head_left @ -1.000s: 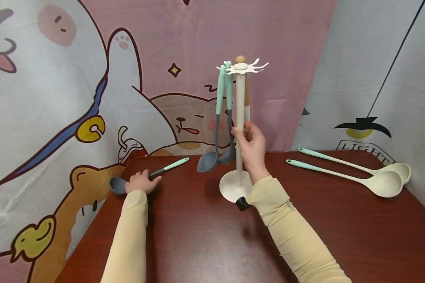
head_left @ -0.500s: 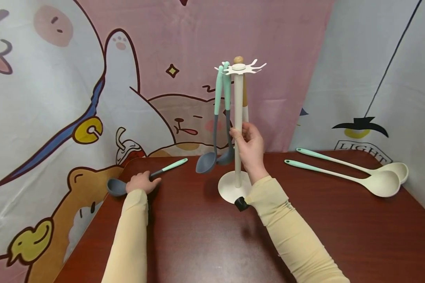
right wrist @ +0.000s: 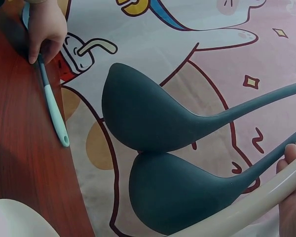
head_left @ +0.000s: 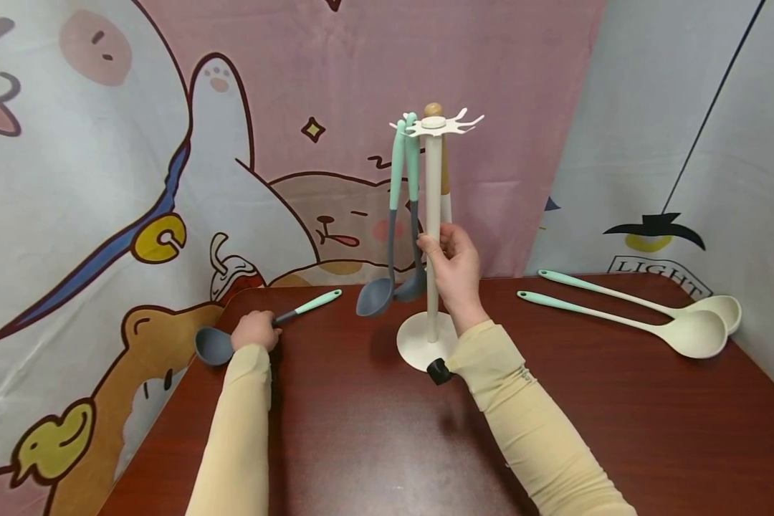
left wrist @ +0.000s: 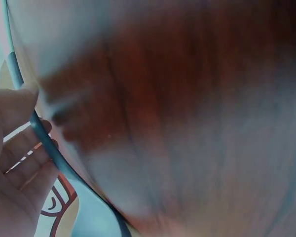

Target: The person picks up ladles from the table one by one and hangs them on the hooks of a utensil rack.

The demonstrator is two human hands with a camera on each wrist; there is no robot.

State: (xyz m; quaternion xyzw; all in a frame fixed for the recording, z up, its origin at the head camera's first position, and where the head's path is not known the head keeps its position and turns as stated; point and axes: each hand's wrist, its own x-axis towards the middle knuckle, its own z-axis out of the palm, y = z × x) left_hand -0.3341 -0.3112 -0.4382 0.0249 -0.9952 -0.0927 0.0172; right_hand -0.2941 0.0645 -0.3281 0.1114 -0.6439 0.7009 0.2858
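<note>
My left hand (head_left: 256, 330) is at the far left of the table, gripping the shaft of a dark grey ladle (head_left: 213, 347) with a mint handle. Thumb and fingers lie on either side of that ladle's shaft (left wrist: 59, 159) in the left wrist view. My right hand (head_left: 459, 272) holds the pole of a cream utensil stand (head_left: 433, 172), which stands upright on a round base. From its hooks hang two grey utensils with mint handles, one a spoon-shaped ladle (head_left: 375, 297). Behind the pole hangs a wooden-handled utensil (head_left: 446, 175), its lower part hidden by my right hand.
Two cream ladles with mint handles, a nearer one (head_left: 696, 334) and a farther one (head_left: 725, 308), lie at the table's right. The brown table (head_left: 361, 423) meets a printed cloth (head_left: 490, 72) at its back and sides.
The fingers and thumb of my left hand have drawn in around the ladle's shaft, and its bowl has shifted slightly. My right hand keeps its hold on the pole.
</note>
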